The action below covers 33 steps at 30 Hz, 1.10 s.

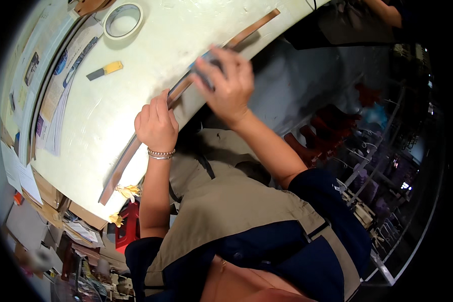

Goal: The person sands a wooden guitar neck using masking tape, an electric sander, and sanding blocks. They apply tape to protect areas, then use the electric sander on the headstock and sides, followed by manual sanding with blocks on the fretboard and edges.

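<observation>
A long, narrow brown strip, apparently leather, slants across the white tabletop along its near edge, its far end up and to the right. My left hand, with beads at the wrist, is closed on the strip near its middle, fingers pressed together over it. Farther up the strip, my right hand is blurred by motion, its fingers curled round a small dark and blue object. That object lies against the strip; its kind is too smeared to tell.
A roll of pale tape and a short yellow-and-black tool lie beyond my hands. Papers are at the left. Yellow tufts and a red object sit by the near-left edge. Another person's arm shows at top right.
</observation>
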Each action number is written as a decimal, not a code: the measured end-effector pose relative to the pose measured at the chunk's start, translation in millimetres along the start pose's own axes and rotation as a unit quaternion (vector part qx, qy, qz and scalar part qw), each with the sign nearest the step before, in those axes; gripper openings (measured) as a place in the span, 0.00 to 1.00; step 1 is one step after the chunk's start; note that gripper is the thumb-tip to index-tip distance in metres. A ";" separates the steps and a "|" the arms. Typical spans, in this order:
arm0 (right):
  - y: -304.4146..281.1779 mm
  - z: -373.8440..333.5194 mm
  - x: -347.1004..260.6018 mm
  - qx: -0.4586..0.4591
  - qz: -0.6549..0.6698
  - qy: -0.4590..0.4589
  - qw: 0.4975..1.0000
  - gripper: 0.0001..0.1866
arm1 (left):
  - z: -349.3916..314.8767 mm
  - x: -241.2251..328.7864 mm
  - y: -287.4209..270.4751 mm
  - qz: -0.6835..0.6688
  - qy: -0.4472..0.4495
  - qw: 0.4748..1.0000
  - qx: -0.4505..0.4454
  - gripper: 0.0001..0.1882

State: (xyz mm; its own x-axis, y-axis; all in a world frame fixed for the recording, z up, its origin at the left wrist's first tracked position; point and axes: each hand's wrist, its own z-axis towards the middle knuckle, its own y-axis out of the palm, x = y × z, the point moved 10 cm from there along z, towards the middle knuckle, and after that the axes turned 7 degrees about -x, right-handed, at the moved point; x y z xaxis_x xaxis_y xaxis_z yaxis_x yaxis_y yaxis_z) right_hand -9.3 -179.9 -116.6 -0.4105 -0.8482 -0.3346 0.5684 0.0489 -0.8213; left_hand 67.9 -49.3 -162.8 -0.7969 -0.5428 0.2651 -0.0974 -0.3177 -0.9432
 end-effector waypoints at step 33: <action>-2.7 69.9 111.9 -0.064 0.078 0.037 0.994 0.13 | -6.3 13.0 -2.5 0.085 0.024 0.995 0.043 0.14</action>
State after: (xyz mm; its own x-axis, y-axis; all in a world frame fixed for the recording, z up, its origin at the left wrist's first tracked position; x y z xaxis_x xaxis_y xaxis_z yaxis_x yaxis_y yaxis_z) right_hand -7.0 -311.8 -119.5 -0.3786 -0.7839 -0.4921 0.5362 0.2476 -0.8070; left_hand 54.1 -50.7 -158.3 -0.8257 -0.5567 0.0914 0.0912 -0.2915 -0.9522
